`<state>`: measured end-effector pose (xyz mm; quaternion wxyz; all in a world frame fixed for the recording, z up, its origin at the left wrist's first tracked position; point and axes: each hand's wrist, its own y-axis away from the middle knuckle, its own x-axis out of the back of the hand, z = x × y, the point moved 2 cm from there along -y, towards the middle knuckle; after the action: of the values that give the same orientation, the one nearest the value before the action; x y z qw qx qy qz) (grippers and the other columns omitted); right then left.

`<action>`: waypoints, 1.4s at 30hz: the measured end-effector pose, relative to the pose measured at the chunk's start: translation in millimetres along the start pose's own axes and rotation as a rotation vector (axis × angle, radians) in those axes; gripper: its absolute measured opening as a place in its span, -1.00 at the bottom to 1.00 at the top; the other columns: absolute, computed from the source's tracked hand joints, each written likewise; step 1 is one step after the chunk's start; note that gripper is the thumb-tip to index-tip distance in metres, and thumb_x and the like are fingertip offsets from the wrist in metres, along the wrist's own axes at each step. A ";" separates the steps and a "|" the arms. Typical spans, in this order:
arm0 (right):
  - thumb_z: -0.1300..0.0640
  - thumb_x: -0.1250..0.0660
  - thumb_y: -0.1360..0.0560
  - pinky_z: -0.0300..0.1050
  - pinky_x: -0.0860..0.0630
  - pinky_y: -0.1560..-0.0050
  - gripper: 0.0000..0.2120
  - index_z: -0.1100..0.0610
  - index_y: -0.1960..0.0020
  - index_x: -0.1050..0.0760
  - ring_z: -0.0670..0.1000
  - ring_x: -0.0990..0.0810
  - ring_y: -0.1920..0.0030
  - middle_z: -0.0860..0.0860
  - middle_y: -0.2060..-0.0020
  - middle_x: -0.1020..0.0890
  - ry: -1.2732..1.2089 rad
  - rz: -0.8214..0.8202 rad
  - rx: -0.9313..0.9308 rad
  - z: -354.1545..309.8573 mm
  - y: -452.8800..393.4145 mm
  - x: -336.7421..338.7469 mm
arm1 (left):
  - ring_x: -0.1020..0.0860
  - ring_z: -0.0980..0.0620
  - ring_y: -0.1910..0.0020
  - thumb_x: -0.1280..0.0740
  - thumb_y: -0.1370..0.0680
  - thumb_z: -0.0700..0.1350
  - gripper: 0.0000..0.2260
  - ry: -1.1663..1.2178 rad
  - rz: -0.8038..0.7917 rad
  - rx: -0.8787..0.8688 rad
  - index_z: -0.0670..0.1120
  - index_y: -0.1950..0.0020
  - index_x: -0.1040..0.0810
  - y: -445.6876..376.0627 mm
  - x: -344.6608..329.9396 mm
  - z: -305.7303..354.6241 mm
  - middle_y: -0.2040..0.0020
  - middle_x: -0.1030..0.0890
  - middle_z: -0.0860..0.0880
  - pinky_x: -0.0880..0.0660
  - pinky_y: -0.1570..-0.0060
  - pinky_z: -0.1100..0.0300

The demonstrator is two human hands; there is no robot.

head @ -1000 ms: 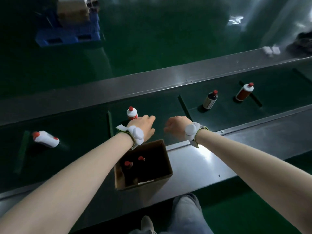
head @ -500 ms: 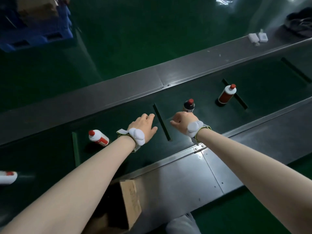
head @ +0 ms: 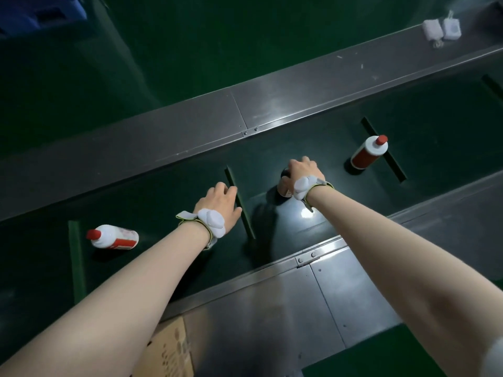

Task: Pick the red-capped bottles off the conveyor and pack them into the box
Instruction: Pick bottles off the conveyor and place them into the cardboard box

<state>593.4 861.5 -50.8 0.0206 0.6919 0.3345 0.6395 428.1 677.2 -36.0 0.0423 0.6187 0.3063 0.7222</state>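
My right hand (head: 302, 172) is closed over the top of a dark bottle (head: 284, 189) standing on the green conveyor belt (head: 313, 142); the hand hides its cap. My left hand (head: 221, 204) hovers over the belt beside a raised cleat, fingers loosely apart, holding nothing. A white red-capped bottle (head: 114, 236) lies on its side left of my left hand. Another white bottle with a red label and red cap (head: 368, 152) stands to the right of my right hand. One flap of the cardboard box (head: 170, 349) shows at the bottom edge, under my left forearm.
Steel side rails (head: 272, 104) run along both sides of the belt, with a wide steel ledge (head: 272, 308) on my side. Two small white devices (head: 442, 29) sit on the far rail at top right. A blue pallet (head: 40, 12) shows at top left.
My right hand has reached forward and closed on the dark bottle's top. The view has swung right, pushing the box to the bottom edge. The bottles have drifted left along the belt.
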 end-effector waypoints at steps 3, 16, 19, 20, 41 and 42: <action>0.13 -0.47 -0.46 0.05 -0.50 0.02 -0.55 0.16 -0.30 -0.45 0.28 -0.47 -0.26 0.20 -0.28 -0.42 0.067 -0.096 -0.013 3.9 -30.4 -16.4 | -0.47 -0.16 -0.40 -0.23 -0.73 0.12 -0.53 0.020 -0.014 -0.011 -0.06 -0.58 -0.35 -8.3 -16.2 0.1 -0.51 -0.38 -0.10 -0.65 -0.04 -0.07; 0.25 -0.18 -0.58 0.03 -0.41 0.11 -0.74 0.24 -0.24 -0.50 0.29 -0.58 -0.12 0.23 -0.20 -0.49 0.181 -0.022 -0.010 1.7 -31.8 -55.3 | -0.46 -0.15 -0.39 -0.23 -0.72 0.10 -0.56 0.037 -0.070 0.030 -0.05 -0.57 -0.37 32.2 -42.3 -26.5 -0.49 -0.41 -0.08 -0.61 -0.04 -0.03; 0.22 -0.20 -0.54 0.04 -0.50 0.13 -0.76 0.22 -0.16 -0.53 0.28 -0.61 -0.04 0.20 -0.13 -0.52 0.203 0.011 0.049 -9.6 -10.1 -48.3 | -0.46 -0.15 -0.40 -0.23 -0.72 0.10 -0.56 0.041 -0.052 0.030 -0.05 -0.55 -0.38 52.1 -34.3 -35.5 -0.47 -0.42 -0.08 -0.61 -0.09 -0.05; 0.21 -0.22 -0.53 0.04 -0.54 0.12 -0.78 0.20 -0.12 -0.55 0.28 -0.63 -0.03 0.18 -0.11 -0.55 0.208 0.012 0.056 -14.1 -3.6 -43.1 | -0.46 -0.15 -0.40 -0.23 -0.72 0.10 -0.56 0.042 -0.046 0.026 -0.05 -0.55 -0.38 57.1 -32.2 -38.3 -0.47 -0.42 -0.08 -0.61 -0.10 -0.05; -0.03 -0.31 -0.61 0.01 -0.61 0.18 -0.78 0.08 -0.13 -0.61 0.20 -0.63 0.12 0.05 0.00 -0.56 0.183 0.326 0.652 -282.4 362.4 32.3 | -0.59 -0.16 -0.29 -0.23 -0.75 0.05 -0.63 0.062 0.309 0.033 -0.06 -0.52 -0.41 326.4 4.4 -169.3 -0.37 -0.55 -0.09 -0.65 -0.02 -0.12; -0.04 -0.32 -0.60 0.01 -0.61 0.19 -0.78 0.07 -0.12 -0.62 0.19 -0.63 0.13 0.05 0.01 -0.56 0.170 0.340 0.683 -296.8 382.3 32.2 | -0.63 -0.15 -0.22 -0.22 -0.75 0.02 -0.66 0.101 0.386 0.023 -0.05 -0.50 -0.44 345.1 3.2 -181.4 -0.33 -0.58 -0.08 -0.65 0.05 -0.09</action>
<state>492.2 462.2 205.5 -0.3450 0.6488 0.4093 0.5408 370.2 328.8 129.1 -0.1196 0.6292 0.1921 0.7435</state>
